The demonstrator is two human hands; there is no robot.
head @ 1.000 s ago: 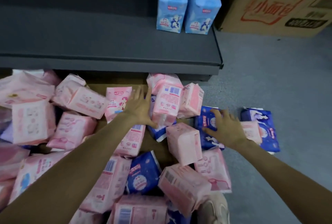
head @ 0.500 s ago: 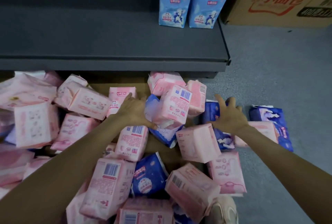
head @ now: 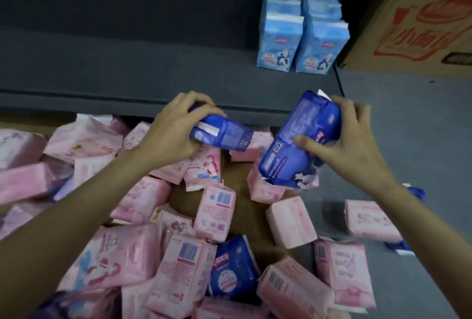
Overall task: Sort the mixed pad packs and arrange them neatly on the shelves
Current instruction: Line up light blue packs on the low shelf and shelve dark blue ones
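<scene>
- Left hand (head: 170,131): fingers curled over the top of a dark blue plastic pad pack (head: 221,132), thumb underneath; the pack lies tilted, raised above the pile, just in front of the shelf edge.
- Right hand (head: 349,137): grips a second, larger dark blue plastic pad pack (head: 301,139), fingers wrapped over its upper right edge, thumb pressed on its printed face. This pack stands tilted, lower end touching the pink packs below.
- Dark grey metal shelf (head: 127,68): carries rows of light blue upright pad packs (head: 302,35) at its right end, standing side by side.
- Heap of pink plastic pad packs (head: 178,254): lies jumbled on brown cardboard in front of the shelf, spilling onto the grey floor (head: 421,127).
- One more dark blue pack with a round emblem (head: 233,272) sits among the pink ones, low in the heap.
- Brown cardboard box with red print (head: 419,19): stands just right of the shelf.
</scene>
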